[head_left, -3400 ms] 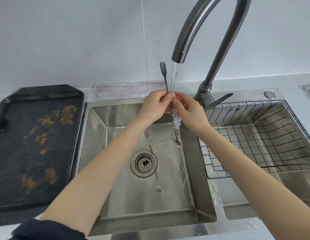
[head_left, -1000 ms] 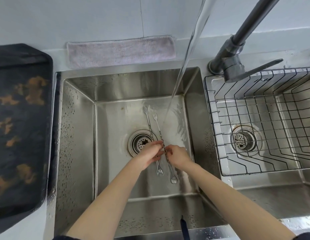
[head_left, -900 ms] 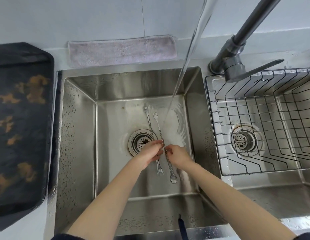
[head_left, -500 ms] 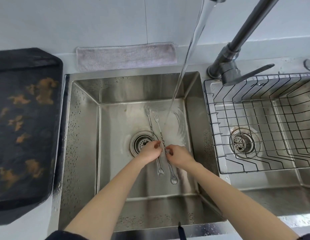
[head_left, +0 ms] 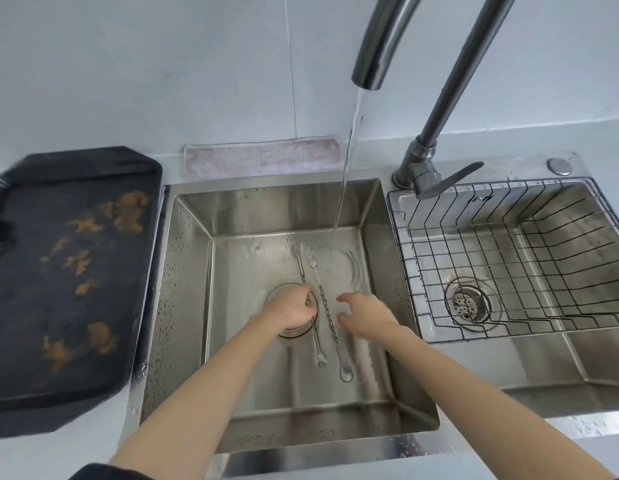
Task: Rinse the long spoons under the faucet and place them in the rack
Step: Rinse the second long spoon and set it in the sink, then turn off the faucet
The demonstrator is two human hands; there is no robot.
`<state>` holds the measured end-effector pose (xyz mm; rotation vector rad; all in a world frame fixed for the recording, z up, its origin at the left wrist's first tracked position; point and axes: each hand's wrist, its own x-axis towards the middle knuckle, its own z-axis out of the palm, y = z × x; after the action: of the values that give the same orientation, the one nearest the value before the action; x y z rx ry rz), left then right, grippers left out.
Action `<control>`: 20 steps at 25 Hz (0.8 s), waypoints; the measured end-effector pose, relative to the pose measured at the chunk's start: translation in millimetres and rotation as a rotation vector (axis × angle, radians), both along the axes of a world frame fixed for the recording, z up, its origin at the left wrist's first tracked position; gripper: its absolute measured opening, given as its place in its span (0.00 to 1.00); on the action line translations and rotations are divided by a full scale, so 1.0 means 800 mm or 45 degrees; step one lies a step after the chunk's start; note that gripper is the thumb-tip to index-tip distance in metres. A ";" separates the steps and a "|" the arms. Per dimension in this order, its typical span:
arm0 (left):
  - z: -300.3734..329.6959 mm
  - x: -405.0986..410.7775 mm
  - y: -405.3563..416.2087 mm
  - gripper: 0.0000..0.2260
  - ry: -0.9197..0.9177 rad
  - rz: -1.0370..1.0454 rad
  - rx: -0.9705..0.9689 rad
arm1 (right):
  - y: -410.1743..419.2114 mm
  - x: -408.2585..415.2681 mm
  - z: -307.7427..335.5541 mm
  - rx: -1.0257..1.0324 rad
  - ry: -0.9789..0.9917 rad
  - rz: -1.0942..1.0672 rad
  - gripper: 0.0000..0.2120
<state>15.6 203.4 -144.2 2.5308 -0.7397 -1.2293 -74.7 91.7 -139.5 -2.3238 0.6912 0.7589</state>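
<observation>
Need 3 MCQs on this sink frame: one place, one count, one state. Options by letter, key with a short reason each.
1. Where do the long spoons lie?
A. In the wire rack
B. On the floor of the left basin
C. On the dark tray

2. How many long spoons are in view?
A. One
B. Two
C. Four

3. What is the state of the faucet?
A. Running
B. Off
C. Dripping only

Key:
1 B: both lie side by side on the floor of the left basin, by its drain; the wire rack in the right basin holds no utensil.
2 B: two twisted-handle pieces, one under the left hand, one bare beside the right hand.
3 A: a steady stream falls from the spout and spreads in ripples near the fork-shaped ends.
</observation>
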 end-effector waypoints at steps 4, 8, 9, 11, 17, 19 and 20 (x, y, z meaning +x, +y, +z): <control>0.031 0.001 -0.002 0.21 -0.106 -0.066 -0.041 | -0.005 -0.006 0.031 -0.083 -0.152 0.009 0.21; 0.065 -0.002 -0.006 0.22 -0.223 -0.134 -0.060 | -0.013 -0.016 0.063 -0.150 -0.338 -0.046 0.20; 0.072 -0.004 -0.009 0.22 -0.244 -0.147 -0.071 | -0.017 -0.018 0.070 -0.167 -0.376 -0.051 0.20; 0.088 -0.008 -0.015 0.22 -0.303 -0.177 -0.104 | -0.025 -0.024 0.085 -0.213 -0.435 -0.054 0.19; 0.138 -0.028 -0.048 0.21 -0.469 -0.278 -0.227 | -0.054 -0.045 0.124 -0.289 -0.583 -0.167 0.18; 0.151 -0.034 -0.064 0.20 -0.511 -0.294 -0.279 | -0.068 -0.053 0.132 -0.277 -0.635 -0.226 0.17; 0.157 -0.037 -0.074 0.20 -0.529 -0.304 -0.297 | -0.078 -0.057 0.134 -0.273 -0.661 -0.260 0.16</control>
<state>-13.9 144.0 -18.9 2.5762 -1.2277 -0.6233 -120.3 29.5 -32.1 -2.4411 0.7769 -0.0206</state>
